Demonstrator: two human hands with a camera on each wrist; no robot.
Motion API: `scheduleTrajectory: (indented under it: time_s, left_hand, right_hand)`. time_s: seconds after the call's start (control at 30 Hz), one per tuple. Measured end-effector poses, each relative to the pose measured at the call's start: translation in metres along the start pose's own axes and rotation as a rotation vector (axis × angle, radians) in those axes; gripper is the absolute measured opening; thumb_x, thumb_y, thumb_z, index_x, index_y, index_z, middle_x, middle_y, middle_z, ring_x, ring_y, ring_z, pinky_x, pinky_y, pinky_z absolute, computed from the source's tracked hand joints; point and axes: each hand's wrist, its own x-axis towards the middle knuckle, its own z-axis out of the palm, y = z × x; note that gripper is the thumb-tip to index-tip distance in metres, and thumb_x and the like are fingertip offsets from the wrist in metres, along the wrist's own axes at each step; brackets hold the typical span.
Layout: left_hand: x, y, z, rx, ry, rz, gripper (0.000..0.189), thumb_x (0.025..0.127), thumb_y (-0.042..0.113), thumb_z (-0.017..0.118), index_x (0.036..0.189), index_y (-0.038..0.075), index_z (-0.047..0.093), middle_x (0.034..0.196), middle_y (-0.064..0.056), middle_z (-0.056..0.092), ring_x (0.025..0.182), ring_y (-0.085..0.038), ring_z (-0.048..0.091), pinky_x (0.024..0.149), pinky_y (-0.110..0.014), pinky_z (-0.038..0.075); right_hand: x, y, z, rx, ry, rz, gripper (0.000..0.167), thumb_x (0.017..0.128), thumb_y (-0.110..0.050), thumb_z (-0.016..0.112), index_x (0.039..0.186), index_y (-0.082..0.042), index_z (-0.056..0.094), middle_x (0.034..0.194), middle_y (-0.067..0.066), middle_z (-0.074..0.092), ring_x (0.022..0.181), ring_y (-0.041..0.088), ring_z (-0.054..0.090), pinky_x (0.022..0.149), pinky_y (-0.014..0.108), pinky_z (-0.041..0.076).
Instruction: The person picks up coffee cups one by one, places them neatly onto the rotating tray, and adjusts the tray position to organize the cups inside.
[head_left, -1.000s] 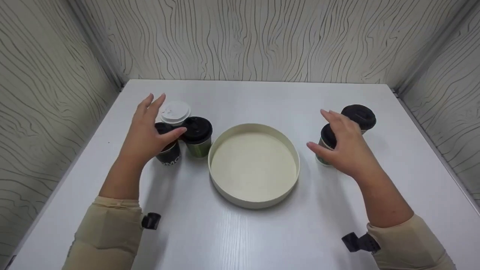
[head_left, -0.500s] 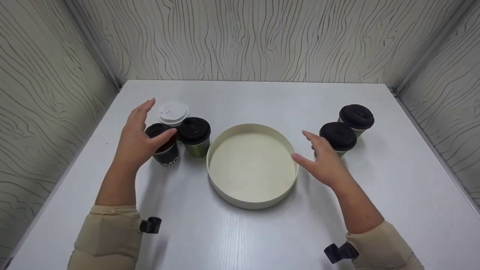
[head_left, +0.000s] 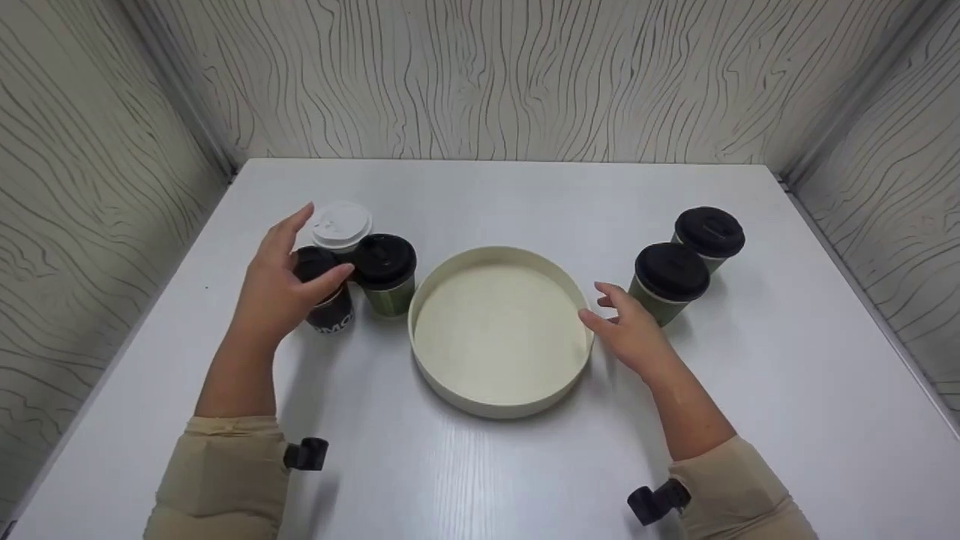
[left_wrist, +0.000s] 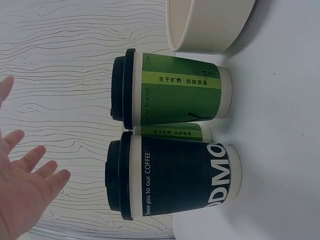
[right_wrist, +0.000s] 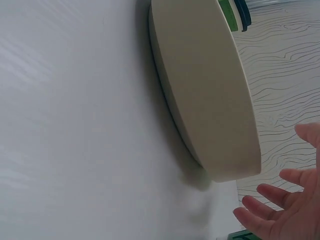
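Observation:
My left hand (head_left: 274, 292) hovers over a black paper coffee cup (left_wrist: 175, 177) with a black lid, thumb spread away from the fingers. In the left wrist view that hand is apart from the cups. Beside the black cup stands a green coffee cup (left_wrist: 182, 90), and a white-lidded cup (head_left: 341, 223) is behind them. Close to the right rim of a round cream tray (head_left: 495, 410), my right hand (head_left: 636, 341) has its fingers spread and holds nothing. Just beyond it is a green cup with a black lid (head_left: 671, 271).
Another black-lidded cup (head_left: 709, 232) stands behind the right-hand green cup. All of these are on a white table (head_left: 465, 487), with wood-patterned panels (head_left: 480, 82) at the back and sides.
My right hand has moved left and nearer to me, from over the right-hand cups to the tray's right rim, uncovering the front cup. The left hand has shifted slightly back and down.

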Motion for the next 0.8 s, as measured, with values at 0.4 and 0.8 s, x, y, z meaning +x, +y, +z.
scheduleTrajectory:
  time_s: [0.4, 0.8]
  left_hand:
    - [-0.002, -0.004, 0.002, -0.032, -0.006, -0.028, 0.084, 0.077, 0.044, 0.069, 0.145, 0.021, 0.024, 0.147, -0.007, 0.025, 0.134, -0.024, 0.024, 0.105, -0.042, 0.029]
    - [-0.001, -0.006, -0.006, -0.026, 0.007, -0.045, 0.082, 0.078, 0.041, 0.069, 0.144, 0.024, 0.024, 0.147, -0.004, 0.024, 0.135, -0.021, 0.022, 0.105, -0.043, 0.029]
  right_hand:
    - [0.011, 0.012, 0.014, 0.452, -0.06, 0.202, 0.058, 0.095, -0.032, 0.046, 0.142, -0.006, 0.023, 0.13, 0.023, 0.037, 0.105, 0.03, 0.056, 0.084, 0.04, 0.05]
    - [0.016, 0.025, 0.019, 0.67, -0.133, 0.281, 0.053, 0.095, -0.034, 0.046, 0.13, 0.005, 0.036, 0.104, 0.013, 0.062, 0.084, 0.018, 0.063, 0.072, 0.033, 0.052]
